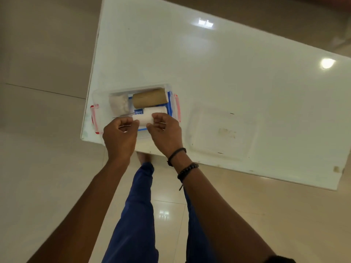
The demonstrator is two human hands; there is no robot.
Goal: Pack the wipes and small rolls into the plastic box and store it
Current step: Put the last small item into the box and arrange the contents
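Observation:
A clear plastic box [101, 103] with red side clips stands at the near left corner of the white table [228, 73]. Inside lie a brown roll [150, 97], a white roll [157, 110], a blue wipes pack [138, 112] under them, and white cotton [119, 103] at the left end. My left hand [120, 137] and my right hand [165, 133] both pinch a small white roll [143, 119] by its ends, just above the box's near side.
The clear box lid [222, 133] lies flat on the table to the right of the box. The table's near edge runs just behind my wrists. Shiny tiled floor [47, 168] surrounds the table; my legs in blue trousers [136, 215] stand below.

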